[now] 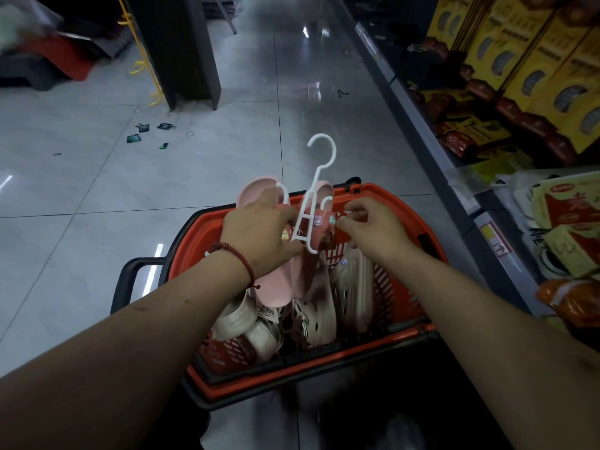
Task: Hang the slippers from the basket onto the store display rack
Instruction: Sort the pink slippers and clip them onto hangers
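An orange shopping basket [402, 206] stands on the floor below me, holding several cream and white slippers [352, 287]. Over its far half I hold a pair of pink slippers [276, 284] clipped on a white plastic hanger [319, 164], hook pointing up and away. My left hand [259, 232], with a red cord at the wrist, grips the left pink slipper from above. My right hand [373, 225] pinches the strap of the right pink slipper by its small charms [324, 220]. A yellow hook rack [143, 64] runs down a dark pillar at the far left.
Shelves [431, 147] along the right carry yellow boxes, brown packs and bagged goods. Grey floor tiles stretch ahead, with small green packets [143, 133] and a rubber band scattered on them. A dark pillar [181, 50] stands ahead on the left. The basket's black handle [130, 280] juts left.
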